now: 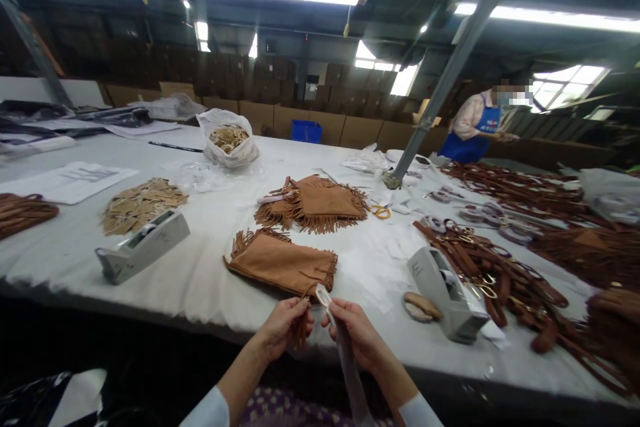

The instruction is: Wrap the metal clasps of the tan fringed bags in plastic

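I see the left hand (286,325) pinched tight on a brown leather tassel (300,335), the right hand (356,333) closed on a translucent white looped strip (349,368), just near of the tan fringed suede pouch (283,261). I'd grip the strip lightly, avoiding creases. Fingers hide any tassel-pouch join; the strip's near end seems cut off.

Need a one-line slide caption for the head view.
The left hand pinches brown strands, the right hand a translucent strip, beside a fringed brown bag on the table.
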`<state>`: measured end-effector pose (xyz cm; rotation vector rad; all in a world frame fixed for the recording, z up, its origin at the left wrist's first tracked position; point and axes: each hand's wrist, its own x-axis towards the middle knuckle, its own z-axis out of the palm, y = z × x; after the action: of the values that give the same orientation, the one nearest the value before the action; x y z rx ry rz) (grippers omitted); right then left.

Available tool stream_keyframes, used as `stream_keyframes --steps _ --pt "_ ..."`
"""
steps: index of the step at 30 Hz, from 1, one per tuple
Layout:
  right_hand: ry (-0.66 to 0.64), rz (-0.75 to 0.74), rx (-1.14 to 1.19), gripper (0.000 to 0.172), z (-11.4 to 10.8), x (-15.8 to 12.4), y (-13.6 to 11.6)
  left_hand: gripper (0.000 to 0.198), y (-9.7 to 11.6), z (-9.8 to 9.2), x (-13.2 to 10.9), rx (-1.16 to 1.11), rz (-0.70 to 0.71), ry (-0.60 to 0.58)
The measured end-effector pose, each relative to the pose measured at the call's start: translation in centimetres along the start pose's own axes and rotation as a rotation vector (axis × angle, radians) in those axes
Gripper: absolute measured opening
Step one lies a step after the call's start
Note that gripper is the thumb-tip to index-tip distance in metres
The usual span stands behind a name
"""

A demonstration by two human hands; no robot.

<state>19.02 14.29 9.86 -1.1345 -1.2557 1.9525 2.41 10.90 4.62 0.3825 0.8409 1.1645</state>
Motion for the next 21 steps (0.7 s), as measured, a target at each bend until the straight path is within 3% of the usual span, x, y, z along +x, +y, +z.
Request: stream_keyframes --steps 4,6,8,10,12,16,19,21 --pt "-0.082 -0.021 -0.332 0.039 -1.8 -2.2 3.1 0.023 0.8 -0.7 -1.1 -0.039 -0.140 0.061" --pt "-0.007 -0.103 -0.586 0.036 -2.8 -3.7 4.1 0.025 1.1 -0.8 -1.3 -0.056 -0.194 0.064" --pt "0.154 -0.260 -0.803 0.030 -3.2 -4.7 4.2 0.028 1.2 -0.3 -1.3 -0.079 -0.233 0.063" --pt "0.263 -0.473 -0.950 0.041 -2.8 -5.0 3.6 0.028 1.3 0.5 -1.1 -0.120 -0.258 0.064" --pt "0.199 -0.686 -1.035 0.053 -1.7 -4.5 2.7 0.026 1.3 1.5 -1.0 -0.148 -0.246 0.058" --pt "-0.039 -0.895 -0.981 0.031 0.8 -2.6 1.4 0.024 1.3 2.8 -0.9 -0.113 -0.183 0.033" --pt "0.119 -0.868 -0.823 0.027 0.9 -1.9 0.9 0.036 1.4 2.6 -1.4 0.100 -0.055 0.111" --pt "0.226 -0.801 -0.743 0.021 0.3 -1.9 0.8 0.035 1.5 2.1 -1.7 0.456 0.258 0.207"
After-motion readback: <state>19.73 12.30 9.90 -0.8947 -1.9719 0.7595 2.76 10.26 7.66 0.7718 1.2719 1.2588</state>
